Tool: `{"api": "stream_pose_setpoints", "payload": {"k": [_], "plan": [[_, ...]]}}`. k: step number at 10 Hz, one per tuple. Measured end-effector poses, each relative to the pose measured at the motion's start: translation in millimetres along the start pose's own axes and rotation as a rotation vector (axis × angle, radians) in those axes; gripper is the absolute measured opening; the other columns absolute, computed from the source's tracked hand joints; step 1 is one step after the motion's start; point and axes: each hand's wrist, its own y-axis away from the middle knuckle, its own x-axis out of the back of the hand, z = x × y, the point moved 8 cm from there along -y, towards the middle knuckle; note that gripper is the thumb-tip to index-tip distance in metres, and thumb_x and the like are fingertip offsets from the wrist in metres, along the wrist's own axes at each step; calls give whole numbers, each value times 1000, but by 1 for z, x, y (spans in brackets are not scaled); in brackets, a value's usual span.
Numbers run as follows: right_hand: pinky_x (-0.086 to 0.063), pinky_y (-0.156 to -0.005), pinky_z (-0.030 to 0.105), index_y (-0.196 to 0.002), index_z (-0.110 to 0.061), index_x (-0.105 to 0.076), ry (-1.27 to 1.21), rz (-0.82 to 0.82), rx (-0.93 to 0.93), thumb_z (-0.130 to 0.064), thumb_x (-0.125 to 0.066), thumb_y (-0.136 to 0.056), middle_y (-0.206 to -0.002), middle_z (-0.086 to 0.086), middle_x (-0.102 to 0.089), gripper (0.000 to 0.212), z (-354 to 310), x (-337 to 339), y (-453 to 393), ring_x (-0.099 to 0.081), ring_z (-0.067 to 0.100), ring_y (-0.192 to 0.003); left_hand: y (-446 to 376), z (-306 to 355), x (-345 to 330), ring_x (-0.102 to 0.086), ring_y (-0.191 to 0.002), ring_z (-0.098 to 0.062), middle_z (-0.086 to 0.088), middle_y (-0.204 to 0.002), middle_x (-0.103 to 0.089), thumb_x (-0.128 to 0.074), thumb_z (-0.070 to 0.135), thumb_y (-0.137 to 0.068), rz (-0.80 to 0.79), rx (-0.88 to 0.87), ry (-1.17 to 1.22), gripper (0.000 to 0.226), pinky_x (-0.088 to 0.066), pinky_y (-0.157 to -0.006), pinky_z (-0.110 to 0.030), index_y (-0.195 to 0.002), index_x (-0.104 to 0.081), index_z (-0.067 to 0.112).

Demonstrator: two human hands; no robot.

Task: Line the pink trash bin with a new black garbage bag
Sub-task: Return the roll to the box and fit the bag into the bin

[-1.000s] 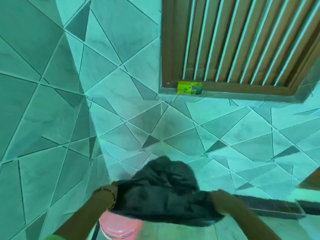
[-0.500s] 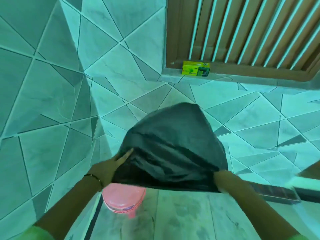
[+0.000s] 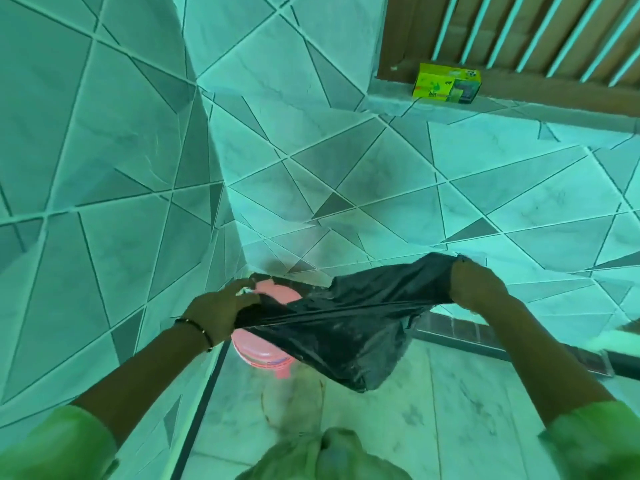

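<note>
Bag (image 3: 349, 323) stretched between hands, above bin (image 3: 263, 355); bin in wall corner; box (image 3: 446, 83) on ledge behind.

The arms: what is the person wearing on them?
Both arms are bare from hand to upper forearm, ending in loose green sleeves. The left hand has a thin dark bracelet at the wrist. The right hand wears nothing visible. No gloves.
</note>
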Motion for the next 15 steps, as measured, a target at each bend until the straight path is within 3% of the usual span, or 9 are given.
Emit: {"api": "stream_pose_setpoints", "payload": {"k": [1, 2, 3, 4, 6, 9, 11, 14, 15], "plan": [[-55, -80, 41, -122, -13, -54, 85, -19, 44, -8, -51, -83, -160, 11, -6, 39, -29, -1, 7, -65, 34, -88, 2, -22, -9, -61, -79, -53, -17, -157, -10, -57, 13, -72, 11, -27, -59, 94, -54, -63, -51, -145, 2, 20], [-57, -68, 37, -115, -17, -55, 118, -14, 82, -10, -55, -80, -159, 11, 12, 36, -56, -2, 8, -63, 29, -70, 12, -39, -18, -63, -77, -47, -16, -158, -9, -54, 16, -75, -132, 6, -99, 91, -55, -66, -51, -146, 3, 18], [-56, -72, 39, -124, -18, -50, 142, -32, 106, -10, -57, -82, -158, 9, 15, 44, -71, -5, 10, -65, 29, -75, 27, -38, -16, -60, -81, -39, -16, -157, -13, -49, 16, -86, -233, 52, -134, 83, -51, -68, -41, -147, 7, 15], [-55, -77, 41, -134, -20, -41, 137, -35, 120, -12, -56, -85, -160, 9, 2, 52, -79, -5, 10, -66, 30, -82, 38, -33, -4, -61, -98, -38, -14, -158, -8, -44, 18, -91, -302, 89, -149, 76, -46, -73, -38, -147, 9, 13], [-55, -80, 45, -144, -14, -25, 120, -13, 76, -8, -51, -87, -157, 9, -21, 63, -83, -6, -4, -66, 32, -82, 31, -39, -2, -62, -94, -38, -9, -159, -5, -47, 15, -89, -263, 93, -130, 77, -47, -73, -41, -147, 4, 15], [-56, -76, 40, -130, -30, -45, 160, -58, 181, -14, -49, -84, -160, -2, 4, 48, -103, -22, -37, -65, 27, -82, 21, -60, -22, -63, -88, -32, -9, -159, -7, -49, 10, -87, -270, 72, -167, 82, -46, -67, -36, -147, 7, 14], [-55, -71, 38, -125, -22, -45, 169, -70, 318, -2, -46, -82, -161, 1, -3, 48, -142, -31, -49, -60, 30, -74, 13, -67, -38, -61, -97, -39, -23, -141, -40, -46, 8, -88, -310, 134, -40, 83, -49, -85, -47, -145, 14, 12], [-55, -72, 39, -125, -15, -42, 224, -90, 287, -1, -49, -83, -160, 11, 5, 45, -160, -25, -68, -62, 32, -79, -3, -82, -31, -63, -93, -35, -9, -160, 3, -51, -1, -83, -342, 175, -131, 86, -50, -78, -40, -147, 5, 12], [-51, -68, 36, -127, -16, -40, 246, -84, 309, -2, -49, -82, -160, 13, 3, 48, -163, -26, -71, -60, 32, -79, -6, -80, -39, -62, -96, -36, -10, -158, -14, -49, 6, -85, -359, 144, -117, 83, -50, -82, -42, -147, 6, 16]]}}
